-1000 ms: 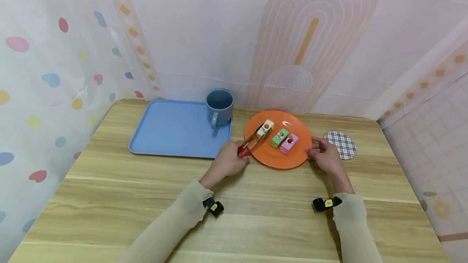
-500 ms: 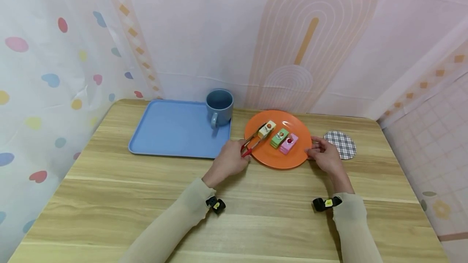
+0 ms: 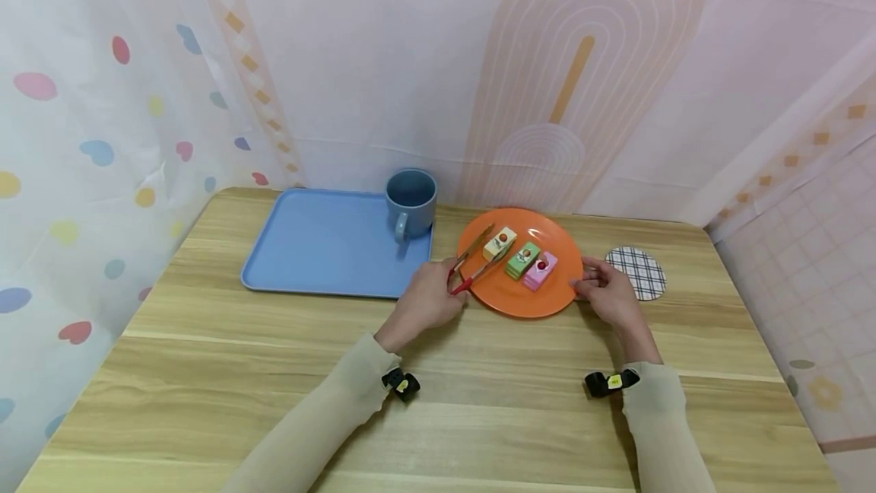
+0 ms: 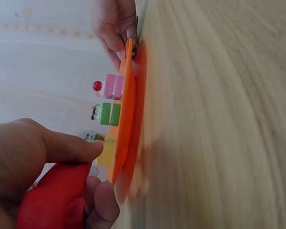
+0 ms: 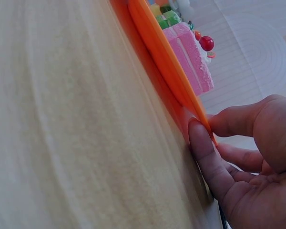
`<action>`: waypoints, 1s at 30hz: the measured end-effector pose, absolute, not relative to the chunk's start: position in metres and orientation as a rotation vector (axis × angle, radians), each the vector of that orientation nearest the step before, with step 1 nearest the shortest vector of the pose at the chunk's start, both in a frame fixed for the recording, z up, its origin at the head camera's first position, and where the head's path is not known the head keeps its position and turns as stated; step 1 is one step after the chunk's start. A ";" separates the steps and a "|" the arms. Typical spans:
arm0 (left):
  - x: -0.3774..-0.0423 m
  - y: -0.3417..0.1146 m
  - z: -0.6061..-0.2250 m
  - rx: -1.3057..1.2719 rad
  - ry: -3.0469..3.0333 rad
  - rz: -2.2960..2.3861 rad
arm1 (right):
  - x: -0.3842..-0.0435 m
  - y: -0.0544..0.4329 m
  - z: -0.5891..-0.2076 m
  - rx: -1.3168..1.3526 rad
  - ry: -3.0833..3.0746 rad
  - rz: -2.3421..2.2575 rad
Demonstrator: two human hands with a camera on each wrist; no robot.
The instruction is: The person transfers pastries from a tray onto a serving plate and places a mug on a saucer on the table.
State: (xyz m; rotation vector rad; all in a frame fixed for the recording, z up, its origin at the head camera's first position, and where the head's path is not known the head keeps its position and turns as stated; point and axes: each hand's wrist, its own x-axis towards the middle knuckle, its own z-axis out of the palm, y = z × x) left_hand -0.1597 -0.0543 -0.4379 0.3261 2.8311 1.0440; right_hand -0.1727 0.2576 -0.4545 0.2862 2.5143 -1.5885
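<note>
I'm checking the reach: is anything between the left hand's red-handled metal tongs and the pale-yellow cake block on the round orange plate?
Nothing visible. In the head view, the red-handled metal tongs straddle the pale-yellow cake block; the green cake block is beside it, outside the tongs.

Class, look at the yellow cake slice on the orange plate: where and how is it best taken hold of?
Probably by its two long sides, with the red-handled tongs coming from the near left. The yellow cake slice is a block lying lengthwise along that approach, its topping makes the top uneven, and a gap separates it from the green cake slice.
</note>
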 end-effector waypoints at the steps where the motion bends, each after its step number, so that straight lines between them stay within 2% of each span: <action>1: -0.159 -0.055 -0.437 0.320 2.827 1.056 | -0.173 0.258 -0.454 0.283 2.515 -1.592; 18: -0.148 -0.068 -0.431 0.375 2.837 1.242 | -0.173 0.258 -0.457 0.271 2.506 -1.601; 30: -0.140 -0.084 -0.421 0.281 2.857 1.347 | -0.175 0.261 -0.460 0.265 2.499 -1.610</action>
